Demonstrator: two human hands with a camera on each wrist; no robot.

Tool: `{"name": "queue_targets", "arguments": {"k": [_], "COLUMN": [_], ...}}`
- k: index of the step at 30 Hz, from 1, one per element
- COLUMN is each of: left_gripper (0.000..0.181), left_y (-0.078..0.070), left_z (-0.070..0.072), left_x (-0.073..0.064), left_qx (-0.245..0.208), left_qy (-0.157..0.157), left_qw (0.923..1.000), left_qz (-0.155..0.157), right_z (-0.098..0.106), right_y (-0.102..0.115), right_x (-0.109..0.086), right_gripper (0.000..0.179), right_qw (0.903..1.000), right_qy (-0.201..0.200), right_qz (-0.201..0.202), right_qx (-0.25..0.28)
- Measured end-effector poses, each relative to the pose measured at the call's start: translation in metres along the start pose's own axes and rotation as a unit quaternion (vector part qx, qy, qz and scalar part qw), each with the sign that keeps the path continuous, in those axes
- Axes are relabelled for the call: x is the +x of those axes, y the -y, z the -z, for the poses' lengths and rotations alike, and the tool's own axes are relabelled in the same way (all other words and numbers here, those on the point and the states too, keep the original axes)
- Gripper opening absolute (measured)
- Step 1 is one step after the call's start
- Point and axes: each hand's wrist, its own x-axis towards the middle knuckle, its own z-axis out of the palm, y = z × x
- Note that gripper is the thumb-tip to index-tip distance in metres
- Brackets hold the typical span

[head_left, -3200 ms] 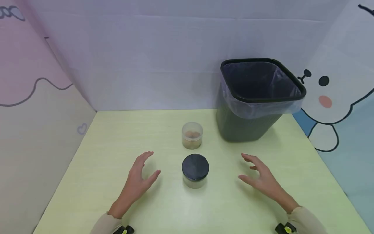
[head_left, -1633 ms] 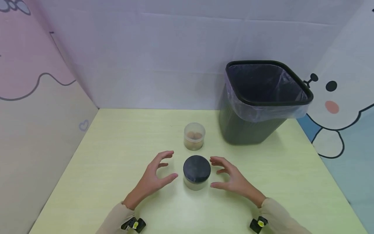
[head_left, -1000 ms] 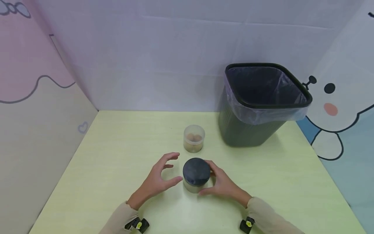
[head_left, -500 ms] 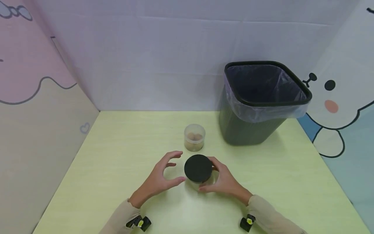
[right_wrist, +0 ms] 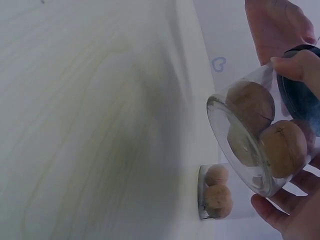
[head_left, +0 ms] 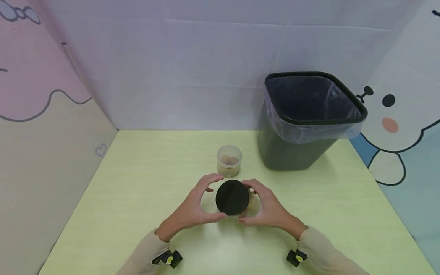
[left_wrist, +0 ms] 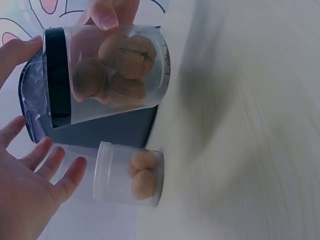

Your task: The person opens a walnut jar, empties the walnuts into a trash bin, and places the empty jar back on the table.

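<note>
My right hand (head_left: 273,210) grips a clear jar (left_wrist: 161,65) with a black screw lid (head_left: 232,198), holding it tilted and raised over the table. Several brown walnuts (left_wrist: 132,56) show through its wall. On the lid's other side is my left hand (head_left: 194,210), its thumb tip right at the lid's edge and its other fingers spread apart from it in the left wrist view. Just behind stands a smaller clear jar (left_wrist: 103,172), with a few round brown nuts (left_wrist: 144,184) at its bottom.
A dark grey trash bin (head_left: 285,154) lined with a clear plastic bag (head_left: 306,133) stands at the back right of the pale yellow table (head_left: 151,164). White cloth (head_left: 172,76) hangs behind the table, and printed panels flank both sides.
Both hands have come in from the sides. My right hand has taken hold of the jar and lifted and tilted it; my left has moved up to its lid.
</note>
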Motion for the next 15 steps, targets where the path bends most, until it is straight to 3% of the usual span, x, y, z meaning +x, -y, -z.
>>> {"name": "queue_targets", "arguments": {"k": [8,15], "left_gripper": [0.091,0.081], "left_y": [0.025,0.025], "left_z": [-0.01,-0.014], "left_x": [0.001,0.005], "left_qx": [0.022,0.042], "left_qy": [0.015,0.035], "left_qw": [0.9995,0.9977], "left_qz": [-0.016,-0.039], "right_z": [0.004,0.003], "right_y": [0.009,0.016], "right_x": [0.007,0.01], "right_gripper": [0.084,0.083], "right_qw": [0.9974,0.9959], "right_qy": [-0.013,0.004], "right_qz": [0.048,0.052], "right_qx": [-0.051,-0.074]}}
